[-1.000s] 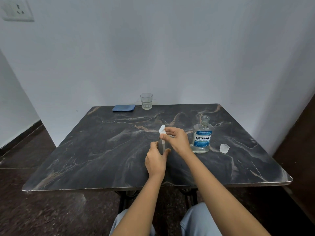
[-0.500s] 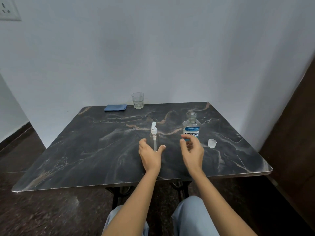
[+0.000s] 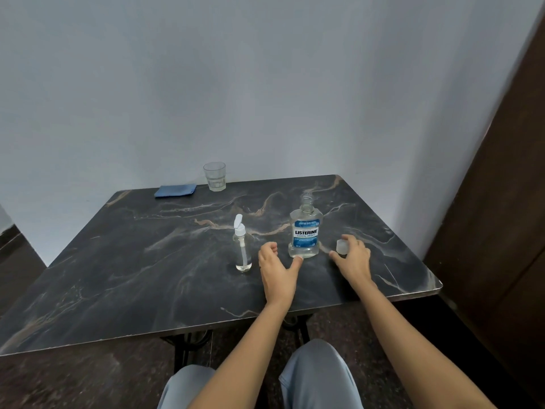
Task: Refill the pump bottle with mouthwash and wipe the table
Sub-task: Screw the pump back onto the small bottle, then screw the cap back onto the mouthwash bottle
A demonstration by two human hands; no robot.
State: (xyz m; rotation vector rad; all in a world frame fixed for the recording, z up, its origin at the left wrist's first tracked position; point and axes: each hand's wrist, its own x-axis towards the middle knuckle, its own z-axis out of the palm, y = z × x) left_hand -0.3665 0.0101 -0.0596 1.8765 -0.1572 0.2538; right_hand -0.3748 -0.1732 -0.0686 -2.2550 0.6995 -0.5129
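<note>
Pump bottle (image 3: 243, 252) stands upright near the table (image 3: 141, 278) centre, pump head on, at 9 o'clock of the mouthwash bottle (image 3: 305, 234) and a bit apart from it. Liquid level inside: cannot tell.

Step, as I judge: the refill is prob. finished, since the pump is fitted. Now comes closing the mouthwash bottle, its neck is open. The cap (image 3: 342, 246) sits on the table at 3 o'clock of this bottle.

Right hand (image 3: 352, 258): fingers bent round the cap, the index touching its far side, the thumb a little apart at 8 o'clock of it. If it has a real grip already, I cannot tell.

Left hand (image 3: 277, 270): fingers loosely curled, holds nothing. The thumb reaches toward the bottle base at 2 o'clock of the hand; touching or only very near, not clear.

Next move needs: pinch the cap, lift it, bring it over the neck and screw it on, w/ the left hand steadying the bottle body so it does not tip.

For wiping, the blue cloth (image 3: 175, 191) waits at the far edge, approx. 11 o'clock, beside a glass (image 3: 214, 176).
</note>
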